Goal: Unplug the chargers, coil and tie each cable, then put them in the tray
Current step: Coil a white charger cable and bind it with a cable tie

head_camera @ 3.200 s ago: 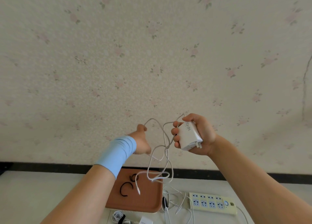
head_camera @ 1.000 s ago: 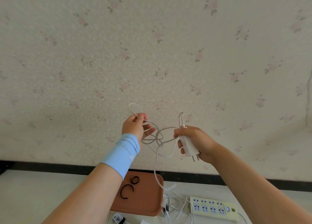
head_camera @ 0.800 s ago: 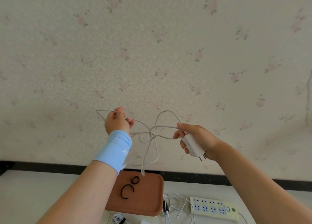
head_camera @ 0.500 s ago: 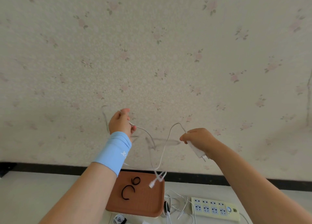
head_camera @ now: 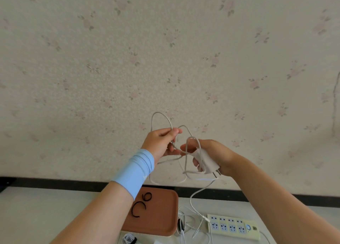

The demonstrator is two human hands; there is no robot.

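Note:
I hold a white charger plug [head_camera: 207,162] in my right hand [head_camera: 215,155], prongs pointing down and right, raised in front of the wall. Its white cable [head_camera: 161,120] loops up over my left hand [head_camera: 161,142], which pinches the cable between thumb and fingers. More cable hangs in loops below both hands, and its free end dangles down to the power strip [head_camera: 233,226]. The brown tray [head_camera: 156,212] lies on the table below, with two black ties [head_camera: 141,204] in it.
Loose white cables [head_camera: 185,223] lie between the tray and the power strip. A coiled white cable with a black tie [head_camera: 129,239] sits at the table's near edge. A floral papered wall [head_camera: 165,60] rises right behind the table.
My hands have come close together in the middle. The left hand moved right with a new loop of cable; the cable's end has swung from over the tray toward the power strip.

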